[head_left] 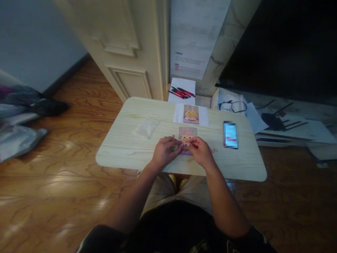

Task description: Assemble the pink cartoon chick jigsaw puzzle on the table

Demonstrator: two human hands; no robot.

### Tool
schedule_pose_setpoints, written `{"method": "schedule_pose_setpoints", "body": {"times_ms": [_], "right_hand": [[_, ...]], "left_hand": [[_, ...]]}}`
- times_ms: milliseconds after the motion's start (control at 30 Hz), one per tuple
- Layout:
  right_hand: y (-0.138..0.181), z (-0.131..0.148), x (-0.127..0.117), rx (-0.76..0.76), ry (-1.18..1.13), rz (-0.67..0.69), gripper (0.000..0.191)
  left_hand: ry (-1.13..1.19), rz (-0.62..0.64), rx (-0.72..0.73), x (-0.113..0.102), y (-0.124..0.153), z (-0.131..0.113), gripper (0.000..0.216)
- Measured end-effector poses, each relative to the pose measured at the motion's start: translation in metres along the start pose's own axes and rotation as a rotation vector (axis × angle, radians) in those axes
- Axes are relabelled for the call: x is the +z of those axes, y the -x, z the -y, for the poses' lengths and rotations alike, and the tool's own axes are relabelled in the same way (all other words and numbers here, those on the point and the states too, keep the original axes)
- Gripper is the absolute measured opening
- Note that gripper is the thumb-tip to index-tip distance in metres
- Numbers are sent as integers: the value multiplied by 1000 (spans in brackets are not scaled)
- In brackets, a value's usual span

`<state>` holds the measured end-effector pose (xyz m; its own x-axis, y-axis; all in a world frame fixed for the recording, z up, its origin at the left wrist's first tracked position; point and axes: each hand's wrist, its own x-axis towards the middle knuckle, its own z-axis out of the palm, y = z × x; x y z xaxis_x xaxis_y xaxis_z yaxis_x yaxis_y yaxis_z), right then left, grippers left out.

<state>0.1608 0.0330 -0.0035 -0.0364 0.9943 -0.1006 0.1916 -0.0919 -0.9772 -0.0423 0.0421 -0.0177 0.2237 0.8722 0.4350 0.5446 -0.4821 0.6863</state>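
My left hand (166, 150) and my right hand (200, 151) meet fingertip to fingertip over a small picture card (187, 135) showing a yellow figure with a pink hat, lying near the front of a pale wooden table (123, 147). Both hands are pinched closed on something too small to make out. A second card with the same picture (191, 114) rests on a white sheet (178, 113) farther back. A clear plastic bag (147, 128) lies to the left of my hands.
A phone with a lit screen (230, 134) lies on the table's right side. Past the far edge are red and black pens (181, 92) on paper, glasses (232, 106), a cream door (123, 49) and a dark screen (284, 45). Bags (21, 112) lie on the floor at left.
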Motion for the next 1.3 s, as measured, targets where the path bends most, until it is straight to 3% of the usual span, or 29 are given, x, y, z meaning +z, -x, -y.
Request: {"method": "schedule_pose_setpoints", "body": {"times_ms": [167,300,667,867,1033,1300], "right_hand": [[-4,-3,-18,-77,69,-151,31],[-3,-2,-27,-82,68,-177,31],[-2,-3,-35,-25,243,-169,28],[-2,-10,-32,-71,376,-182,23],[-1,-10,-36,-93,415,-195,23],[1,-15,-48,-93,417,-229,25]], "left_hand": [[-42,227,-138,-18,-16,12,19],[-76,310,-195,-16,-28,18,19],[-38,245,-202,-9,-29,29,24],[-134,262,-145,-8,-30,20,20],[-262,262,-178,-10,-31,8,24],[-311,280,-173,-15,-28,14,21]]}}
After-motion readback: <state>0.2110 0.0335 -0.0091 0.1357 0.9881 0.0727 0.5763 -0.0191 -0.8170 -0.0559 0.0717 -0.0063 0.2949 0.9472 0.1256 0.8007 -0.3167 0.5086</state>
